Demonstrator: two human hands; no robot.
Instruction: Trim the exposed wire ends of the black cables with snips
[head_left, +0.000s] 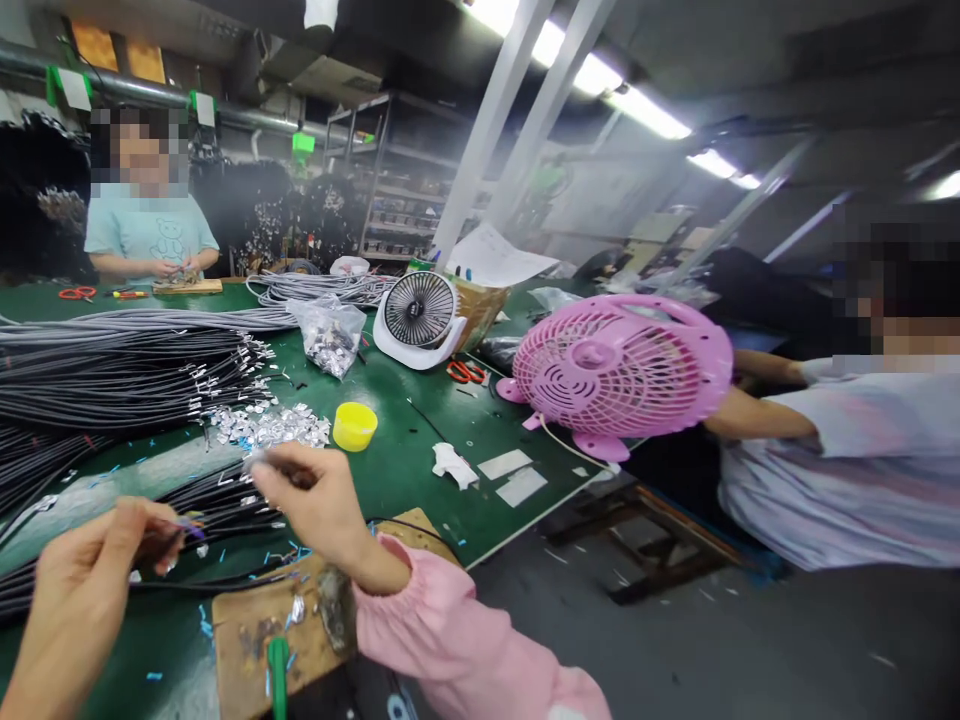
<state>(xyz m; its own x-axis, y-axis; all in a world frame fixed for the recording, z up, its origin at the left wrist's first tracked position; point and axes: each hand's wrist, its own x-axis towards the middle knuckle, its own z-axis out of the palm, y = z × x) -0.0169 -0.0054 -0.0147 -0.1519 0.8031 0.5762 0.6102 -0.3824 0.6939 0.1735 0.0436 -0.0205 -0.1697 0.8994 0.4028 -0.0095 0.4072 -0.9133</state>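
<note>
My left hand (101, 580) is closed in a pinch at the lower left. Thin coloured wires (192, 524), purple and yellow among them, stick out from its fingertips, apparently a cable's stripped end. My right hand (319, 500), in a pink sleeve (465, 630), has thumb and fingers together over the heap of small silver metal pieces (274, 424). Something small and greyish shows at its fingertips, too blurred to name. Below lies a wooden block (247, 630) with a green-handled tool (277, 670) on it. Black cables (127, 380) with bare ends lie bundled to the left.
A yellow tub (355, 427), a bag of metal parts (330, 335), a small white fan (420, 315), orange-handled scissors (466, 372) and a big pink fan (615, 370) stand on the green table (420, 450). One co-worker (150, 235) sits across, another (847, 450) at the right.
</note>
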